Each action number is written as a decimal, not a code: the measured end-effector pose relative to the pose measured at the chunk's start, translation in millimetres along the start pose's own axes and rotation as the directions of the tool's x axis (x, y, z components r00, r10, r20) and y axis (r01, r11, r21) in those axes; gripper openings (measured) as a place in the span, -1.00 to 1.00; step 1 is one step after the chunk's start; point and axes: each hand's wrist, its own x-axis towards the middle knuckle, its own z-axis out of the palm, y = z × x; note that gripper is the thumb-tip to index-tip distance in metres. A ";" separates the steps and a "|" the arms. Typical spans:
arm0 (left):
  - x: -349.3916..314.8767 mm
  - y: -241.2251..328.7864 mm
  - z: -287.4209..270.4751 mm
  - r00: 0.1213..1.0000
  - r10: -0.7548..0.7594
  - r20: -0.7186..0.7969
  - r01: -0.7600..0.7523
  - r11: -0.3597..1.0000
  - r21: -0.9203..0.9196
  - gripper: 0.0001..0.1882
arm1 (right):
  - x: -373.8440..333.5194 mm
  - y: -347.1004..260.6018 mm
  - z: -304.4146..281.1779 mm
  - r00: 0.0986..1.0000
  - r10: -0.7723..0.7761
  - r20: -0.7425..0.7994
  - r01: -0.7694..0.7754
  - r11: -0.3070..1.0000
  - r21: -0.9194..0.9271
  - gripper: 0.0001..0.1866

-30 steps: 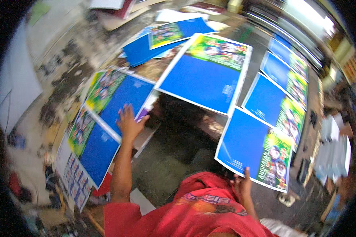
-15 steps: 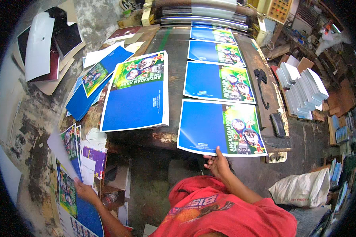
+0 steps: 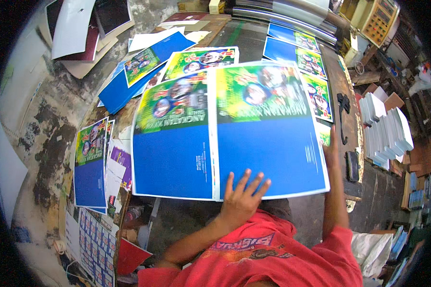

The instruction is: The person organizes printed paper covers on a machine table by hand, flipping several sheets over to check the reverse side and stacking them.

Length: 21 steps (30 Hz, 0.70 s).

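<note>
Before me lies a broad blue-and-green printed spread, its two panels split by a white strip; whether it is one sheet or two I cannot tell. My left hand rests on its front edge right of the strip, fingers spread flat. Along the right edge stands my right hand, seen edge-on with a finger stretched out; the rest of its fingers are hidden or blurred. The spread covers part of a stack of matching printed sheets behind it. Other printed sheets lie in a row on the machine bed.
A roller machine spans the far end. Loose prints and a small pile of sheets are at the left. On the right edge of the bed are a black strap and a black pouch. White paper stacks stand beyond.
My left hand has come from the sheets at the left onto the spread. My right hand has moved right and up from the nearest sheet's front edge. The view has shifted.
</note>
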 end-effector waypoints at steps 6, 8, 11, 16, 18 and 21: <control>21.8 -87.6 -87.7 0.918 -0.359 0.171 0.361 0.932 0.018 -0.08 | 5.6 -29.3 7.0 0.982 -0.133 -0.132 0.034 0.822 -0.568 -0.53; 12.5 -183.2 -104.6 0.671 -0.739 -0.058 0.725 0.671 -0.157 -0.01 | -1.5 -27.0 1.5 0.986 -0.149 -0.068 0.094 0.858 -0.506 -0.55; -19.7 -314.1 -93.4 0.424 -0.904 -0.047 0.867 0.421 -0.268 -0.05 | -7.9 -23.4 -16.5 0.989 -0.125 -0.080 0.076 0.889 -0.451 -0.56; 1.4 -315.9 -102.4 0.527 -0.754 0.392 0.741 0.182 -0.647 -0.53 | -7.3 5.9 -41.0 0.968 -0.119 -0.220 0.056 0.961 -0.272 -0.49; 7.3 -307.4 -111.0 0.535 -0.790 0.299 0.716 0.237 -0.657 -0.54 | -10.6 11.6 -44.3 0.961 -0.126 -0.246 0.057 0.962 -0.268 -0.49; -1.9 -312.1 -110.6 0.539 -0.815 0.211 0.662 0.255 -0.704 -0.52 | -10.9 15.7 -51.3 0.954 -0.127 -0.272 0.064 0.971 -0.229 -0.48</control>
